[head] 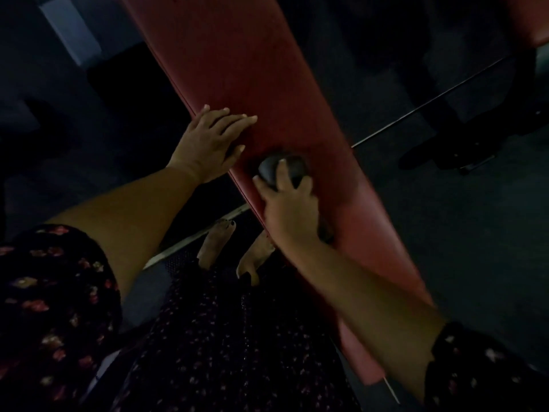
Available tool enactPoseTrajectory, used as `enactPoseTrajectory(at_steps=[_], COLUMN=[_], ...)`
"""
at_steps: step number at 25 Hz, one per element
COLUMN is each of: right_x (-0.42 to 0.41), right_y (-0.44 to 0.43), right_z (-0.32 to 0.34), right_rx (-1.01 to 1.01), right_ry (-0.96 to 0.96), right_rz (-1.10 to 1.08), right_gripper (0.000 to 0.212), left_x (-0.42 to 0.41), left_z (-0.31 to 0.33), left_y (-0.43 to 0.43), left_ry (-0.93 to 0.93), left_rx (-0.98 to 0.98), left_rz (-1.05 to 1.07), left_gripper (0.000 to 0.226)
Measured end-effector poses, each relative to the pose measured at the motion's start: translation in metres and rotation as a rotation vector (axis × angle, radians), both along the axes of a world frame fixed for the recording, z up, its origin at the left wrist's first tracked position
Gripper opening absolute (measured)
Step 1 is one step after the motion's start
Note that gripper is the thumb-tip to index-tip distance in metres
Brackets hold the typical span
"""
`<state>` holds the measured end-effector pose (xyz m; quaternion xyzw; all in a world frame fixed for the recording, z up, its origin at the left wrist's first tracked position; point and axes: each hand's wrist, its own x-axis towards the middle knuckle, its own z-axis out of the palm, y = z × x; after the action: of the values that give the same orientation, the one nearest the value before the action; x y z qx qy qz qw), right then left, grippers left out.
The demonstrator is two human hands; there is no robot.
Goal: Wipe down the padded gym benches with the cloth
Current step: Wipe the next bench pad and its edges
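Note:
A long red padded bench (243,55) runs diagonally from the top middle down to the lower right in dim light. My left hand (208,144) lies flat on its left edge, fingers straight and spread. Just to the right, my right hand (289,206) grips a bunched dark cloth (283,168) and presses it onto the pad. Part of the cloth shows beneath my wrist at the pad's lower side.
Dark floor surrounds the bench. A thin metal bar (430,99) crosses behind it on the right, near a dark machine base (457,144). A second red pad (531,22) shows at the top right corner. My bare feet (234,251) stand beside the bench's left side.

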<state>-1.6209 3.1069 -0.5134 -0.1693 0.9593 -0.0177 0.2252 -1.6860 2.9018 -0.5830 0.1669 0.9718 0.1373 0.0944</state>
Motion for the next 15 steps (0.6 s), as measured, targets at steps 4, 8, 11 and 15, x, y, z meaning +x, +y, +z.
enactPoseTrajectory(at_steps=[4, 8, 11, 15], right_x=[0.018, -0.020, -0.065, -0.110], right_y=[-0.031, -0.023, 0.013, 0.073], right_z=[-0.009, -0.010, -0.006, -0.002], right_rx=[0.023, -0.042, -0.015, 0.104], right_ry=[0.005, -0.046, 0.002, 0.052], right_rz=[0.389, 0.436, 0.078, -0.103], right_gripper=[0.044, 0.045, 0.051, 0.047], left_x=[-0.025, -0.023, -0.026, -0.041], left_z=[0.011, 0.002, -0.003, 0.003], left_y=[-0.011, -0.009, -0.015, -0.038], left_ry=[0.027, 0.124, 0.085, -0.022], left_rx=[-0.045, -0.025, -0.007, -0.049], left_rz=[-0.135, -0.086, -0.063, 0.066], left_gripper=[0.048, 0.040, 0.043, 0.049])
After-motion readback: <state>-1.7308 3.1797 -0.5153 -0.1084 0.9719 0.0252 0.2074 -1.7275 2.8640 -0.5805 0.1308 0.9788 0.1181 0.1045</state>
